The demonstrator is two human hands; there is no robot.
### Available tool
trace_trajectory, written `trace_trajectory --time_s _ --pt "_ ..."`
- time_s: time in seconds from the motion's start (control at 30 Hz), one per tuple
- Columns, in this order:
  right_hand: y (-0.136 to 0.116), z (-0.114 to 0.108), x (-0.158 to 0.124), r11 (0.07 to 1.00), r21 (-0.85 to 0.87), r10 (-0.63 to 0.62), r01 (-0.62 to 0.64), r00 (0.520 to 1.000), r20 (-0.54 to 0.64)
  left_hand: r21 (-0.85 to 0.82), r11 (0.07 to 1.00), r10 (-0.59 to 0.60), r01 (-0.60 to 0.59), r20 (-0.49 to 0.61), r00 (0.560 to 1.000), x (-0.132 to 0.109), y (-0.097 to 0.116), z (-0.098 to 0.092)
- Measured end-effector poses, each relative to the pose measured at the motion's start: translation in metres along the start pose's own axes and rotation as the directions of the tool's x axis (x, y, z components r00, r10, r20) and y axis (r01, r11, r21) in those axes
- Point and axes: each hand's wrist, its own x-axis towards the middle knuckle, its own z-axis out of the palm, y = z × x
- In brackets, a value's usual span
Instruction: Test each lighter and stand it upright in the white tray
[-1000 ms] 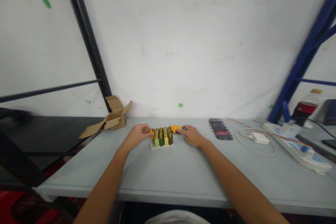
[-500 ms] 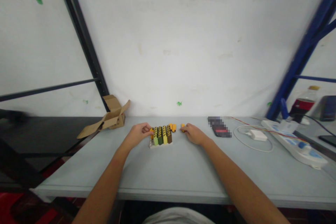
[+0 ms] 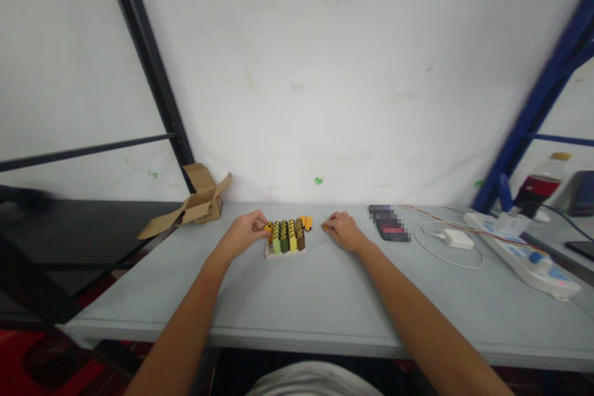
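Note:
Rows of small upright blocks (image 3: 284,245), light green, dark green, yellow and brown with black-patterned tops, stand on a white base (image 3: 273,254). At the left side of the rows, my left hand (image 3: 245,232) is closed in a pinch on an orange block (image 3: 269,230). It cannot be told whether that block is seated on the base. My right hand (image 3: 344,230) rests on the table to the right of the rows, fingers closed round a small orange block (image 3: 325,228) mostly hidden by them. Loose orange blocks (image 3: 307,222) lie just behind the brown row, between both hands.
An opened cardboard box (image 3: 204,204) sits at the back left of the grey table (image 3: 297,303). To the right lie a dark, partly pixelated phone-like object (image 3: 390,224), a white charger (image 3: 457,239) with its cable, and a power strip (image 3: 524,257). A bottle (image 3: 542,182) stands beyond.
My right fingers have closed further over their orange block, so less of it shows. The left hand stays at the left side of the rows. The view has shifted slightly.

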Motion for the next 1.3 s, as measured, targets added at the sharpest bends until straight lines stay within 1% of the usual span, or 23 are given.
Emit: trace_trajectory --time_s 0.07,0.1,0.17,0.2,0.23,0.27,0.3,0.33,0.37,0.4,0.47,0.5,0.57,0.7,0.83,0.97,1.03,1.1,1.2,1.3 --pt "-0.002 -0.001 0.0 0.998 0.031 0.056 -0.054 0.997 -0.051 0.027 0.999 0.026 -0.026 0.025 0.999 0.0 -0.002 0.001" --pt "-0.004 -0.002 0.0 0.995 0.076 0.077 -0.07 0.992 -0.098 0.043 0.998 0.041 -0.043 0.041 0.998 0.0 -0.003 0.002" --pt "-0.007 -0.008 0.0 0.966 0.252 0.117 -0.056 0.965 -0.234 0.073 0.994 0.073 -0.077 0.06 0.996 0.001 -0.003 0.003" --pt "-0.009 -0.012 0.0 0.924 0.382 0.155 -0.03 0.941 -0.3 0.085 0.992 0.085 -0.09 0.063 0.994 0.001 -0.003 0.004" --pt "-0.011 -0.017 0.0 0.855 0.519 0.207 0.003 0.916 -0.345 0.094 0.991 0.092 -0.098 0.066 0.994 0.0 -0.002 0.004" --pt "-0.013 -0.021 -0.001 0.76 0.649 0.27 0.03 0.894 -0.358 0.099 0.99 0.094 -0.101 0.07 0.993 0.0 -0.001 0.004" --pt "-0.015 -0.026 -0.002 0.653 0.756 0.331 0.045 0.881 -0.338 0.1 0.99 0.09 -0.098 0.077 0.993 -0.001 0.0 0.003" --pt "-0.017 -0.03 -0.003 0.543 0.838 0.381 0.043 0.878 -0.291 0.093 0.992 0.082 -0.09 0.085 0.993 -0.001 0.001 0.002" --pt "-0.019 -0.034 -0.004 0.443 0.896 0.414 0.027 0.88 -0.231 0.078 0.994 0.072 -0.079 0.095 0.993 -0.002 0.002 0.0" --pt "-0.021 -0.036 -0.004 0.362 0.932 0.436 0.005 0.883 -0.174 0.055 0.996 0.063 -0.069 0.106 0.992 -0.003 0.001 -0.002" --pt "-0.023 -0.04 -0.006 0.255 0.966 0.472 -0.05 0.878 -0.08 -0.003 0.999 0.044 -0.044 0.123 0.991 -0.004 -0.002 -0.005" --pt "-0.024 -0.04 -0.006 0.229 0.971 0.484 -0.074 0.874 -0.048 -0.029 0.999 0.033 -0.03 0.122 0.992 -0.005 -0.004 -0.006" --pt "-0.026 -0.042 -0.006 0.215 0.972 0.487 -0.099 0.873 -0.019 -0.05 0.999 0.013 -0.008 0.092 0.996 -0.005 -0.009 -0.008" --pt "-0.034 -0.049 -0.009 0.216 0.971 0.434 -0.1 0.901 -0.003 -0.021 1.0 0.008 -0.008 0.004 1.0 -0.004 -0.012 -0.009" --pt "-0.047 -0.057 -0.013 0.245 0.968 0.387 -0.048 0.921 -0.052 0.025 1.0 -0.005 0.005 -0.002 1.0 -0.006 -0.007 -0.01" --pt "-0.052 -0.057 -0.012 0.153 0.988 0.407 -0.014 0.912 -0.05 0.044 0.999 0.006 -0.005 -0.02 1.0 -0.005 -0.009 -0.012" --pt "-0.049 -0.054 -0.011 0.138 0.99 0.42 -0.011 0.906 -0.049 0.047 0.999 0.009 -0.008 -0.031 0.999 -0.004 -0.012 -0.013" --pt "-0.046 -0.051 -0.01 0.145 0.989 0.413 -0.004 0.909 -0.056 0.058 0.998 0.007 -0.005 -0.036 0.999 -0.004 -0.013 -0.013" --pt "-0.044 -0.046 -0.01 0.143 0.99 0.352 -0.001 0.935 -0.05 0.087 0.996 0.012 -0.007 -0.053 0.999 -0.003 -0.012 -0.013" --pt "-0.051 -0.037 -0.012 0.137 0.99 0.242 -0.037 0.97 0.003 0.118 0.992 0.044 -0.033 -0.092 0.995 -0.003 -0.004 -0.012"
